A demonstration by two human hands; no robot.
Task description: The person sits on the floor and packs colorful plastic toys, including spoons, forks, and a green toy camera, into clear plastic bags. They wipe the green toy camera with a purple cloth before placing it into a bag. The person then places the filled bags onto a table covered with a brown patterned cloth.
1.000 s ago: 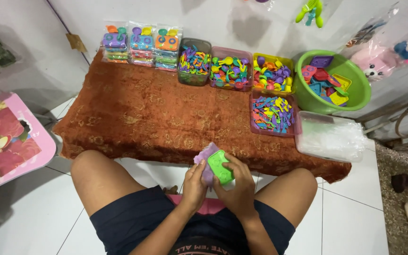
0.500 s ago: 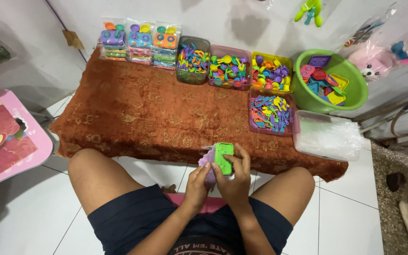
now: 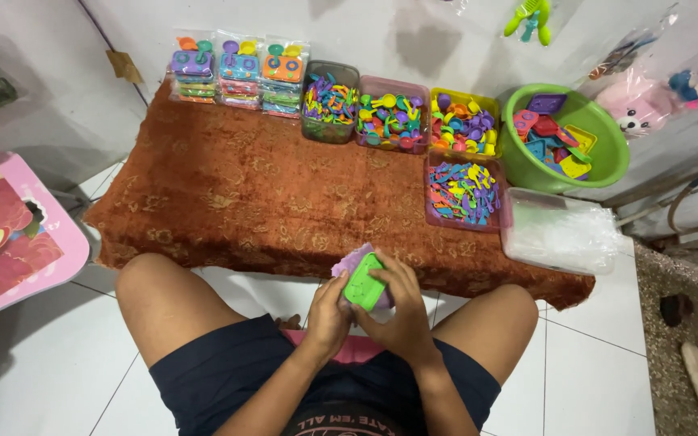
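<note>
Both hands meet above my lap at the near edge of an orange-brown patterned cloth. My right hand grips a small green plastic toy tray from the right and above. My left hand holds the purple toy tray that lies beneath the green one, with only its upper left corner showing. The two pieces are pressed together between the hands.
Along the far edge stand three stacked packaged toy sets, several bins of small colourful toy pieces, a green basin of toy trays, and a clear box of plastic bags. A pink low table stands left.
The hands have turned the green piece slightly against the purple one; the right hand now covers more of it. The view has drifted a little.
</note>
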